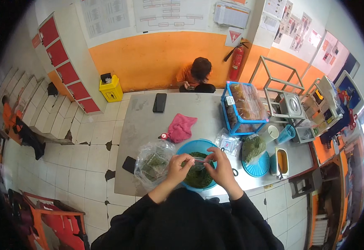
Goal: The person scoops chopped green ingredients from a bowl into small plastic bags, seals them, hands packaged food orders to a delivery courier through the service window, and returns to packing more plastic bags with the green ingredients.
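Note:
A small clear plastic bag [199, 161] is stretched between my two hands. My left hand [178, 168] pinches one side of its edge, and the fingers of my right hand [222, 168] are at the other side. Directly beneath is a blue plastic basin [192, 143] with dark green chopped flakes [197, 180] inside. Left of the basin lies a large open clear plastic bag [144, 150], with small packets of green matter [154, 164] in it. To the right, a tied clear bag of green flakes [253, 148] rests on a round blue lid [257, 168].
The steel table [138, 125] also carries a pink cloth [182, 126], two phones, a pack of plastic bags [228, 143], a blue crate [246, 106], cups and a steel pan of orange contents [282, 161]. Across the table sits a person [197, 73]; another person [13, 115] is far left.

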The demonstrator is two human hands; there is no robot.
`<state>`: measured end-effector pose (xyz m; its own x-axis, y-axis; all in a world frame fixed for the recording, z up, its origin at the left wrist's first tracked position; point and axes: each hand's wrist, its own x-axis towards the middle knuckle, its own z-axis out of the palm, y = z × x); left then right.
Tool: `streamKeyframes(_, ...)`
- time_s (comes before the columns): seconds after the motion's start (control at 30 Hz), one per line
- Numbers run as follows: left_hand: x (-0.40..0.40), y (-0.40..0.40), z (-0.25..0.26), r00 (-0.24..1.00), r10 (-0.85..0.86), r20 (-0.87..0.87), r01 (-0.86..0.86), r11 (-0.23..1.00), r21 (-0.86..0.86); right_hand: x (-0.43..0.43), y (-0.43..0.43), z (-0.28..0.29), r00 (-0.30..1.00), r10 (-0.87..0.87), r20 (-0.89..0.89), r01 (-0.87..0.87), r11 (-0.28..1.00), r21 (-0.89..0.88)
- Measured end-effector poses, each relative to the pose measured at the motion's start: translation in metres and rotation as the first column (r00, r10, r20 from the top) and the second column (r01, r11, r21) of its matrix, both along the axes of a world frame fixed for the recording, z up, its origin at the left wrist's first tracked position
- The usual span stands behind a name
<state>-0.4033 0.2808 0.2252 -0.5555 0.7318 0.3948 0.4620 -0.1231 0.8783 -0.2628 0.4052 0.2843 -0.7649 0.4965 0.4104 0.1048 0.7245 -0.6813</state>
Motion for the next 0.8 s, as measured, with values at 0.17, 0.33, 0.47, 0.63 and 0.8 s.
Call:
streamKeyframes(0.17, -0.001, 0.004, 0.002, 0.997, -0.020, -0.079, 0.022, 1.000, 0.021, 0.002, 0.004, -0.002, 0.995, -0.011, 0.098, 0.017, 0.998, -0.055)
streamKeyframes(0.33, 0.003, 0.009, 0.002, 0.968, -0.156, 0.197, 0.148, 0.987, 0.055, -0.006, 0.002, 0.013, 0.999, 0.027, 0.036, -0.027, 1.000, -0.011)
streamKeyframes(0.47, 0.002, 0.010, 0.004, 0.957, -0.152, 0.245, 0.135, 0.987, 0.086, -0.008, -0.001, 0.022, 0.995, 0.063, 0.081, -0.062, 0.998, -0.020)
streamKeyframes(0.63, -0.002, 0.003, 0.008, 0.970, -0.166, 0.179, 0.152, 0.984, 0.090, -0.012, -0.008, 0.029, 0.994, 0.100, 0.046, -0.097, 0.993, -0.069)
streamKeyframes(0.8, -0.006, -0.001, 0.009, 0.921, -0.194, 0.339, 0.140, 0.974, 0.179, -0.013, -0.001, 0.036, 0.987, 0.161, 0.001, -0.159, 0.974, -0.162)
